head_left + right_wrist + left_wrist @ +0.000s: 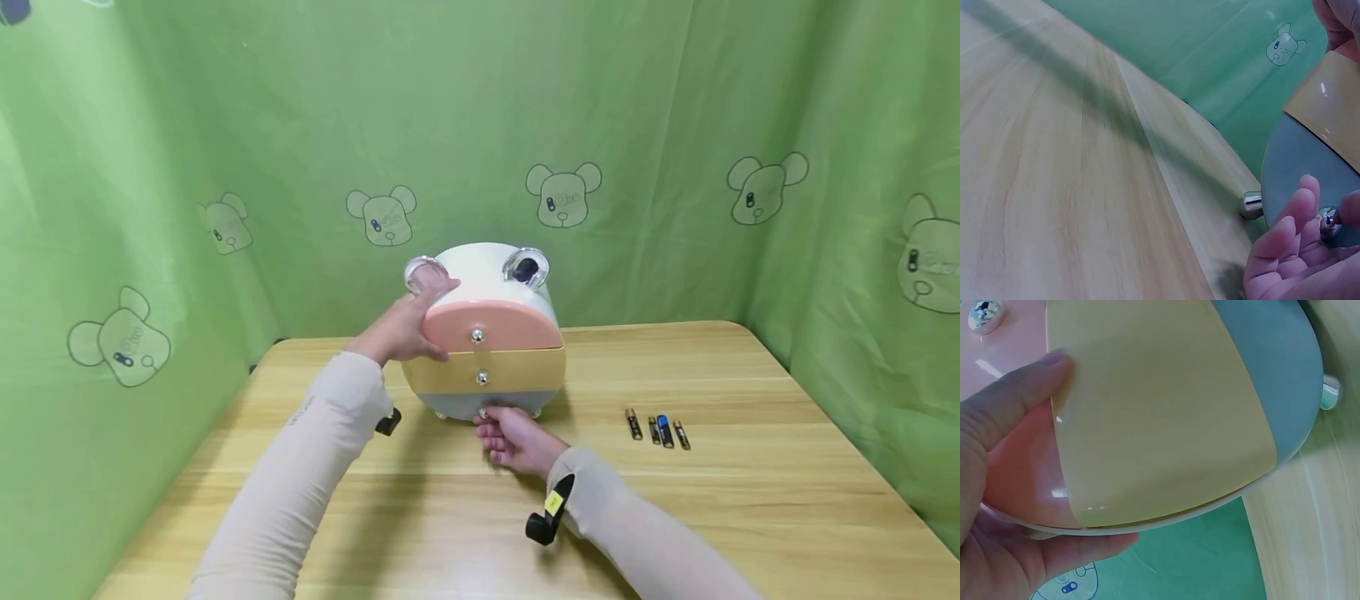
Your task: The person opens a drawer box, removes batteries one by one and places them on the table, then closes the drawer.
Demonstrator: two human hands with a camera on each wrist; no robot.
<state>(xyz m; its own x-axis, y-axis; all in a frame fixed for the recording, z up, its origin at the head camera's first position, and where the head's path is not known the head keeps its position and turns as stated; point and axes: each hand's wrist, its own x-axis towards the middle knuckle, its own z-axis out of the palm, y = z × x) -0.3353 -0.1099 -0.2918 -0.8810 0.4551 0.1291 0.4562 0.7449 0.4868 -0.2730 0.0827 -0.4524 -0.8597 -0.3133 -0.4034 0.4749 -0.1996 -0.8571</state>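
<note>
A small three-drawer storage box [487, 262] with a white rounded top and two silver-rimmed ears stands on the table. Its drawers, pink [517, 325], yellow [525, 367] and blue-grey [450, 403], sit flush in the front, each with a silver knob. My left hand [405, 327] grips the box's left side, the thumb across the front at the pink and yellow seam, other fingers round the side and top. At the bottom drawer, thumb and forefinger of my right hand [517, 440] pinch the silver knob [1329, 220]; the remaining fingers curl loosely below it.
Several batteries [664, 431] lie in a row on the wooden table [750, 500], right of the box. One has a blue end. Green curtains [645, 100] with bear-head prints hang behind and at both sides. Small silver feet [1251, 205] hold up the box.
</note>
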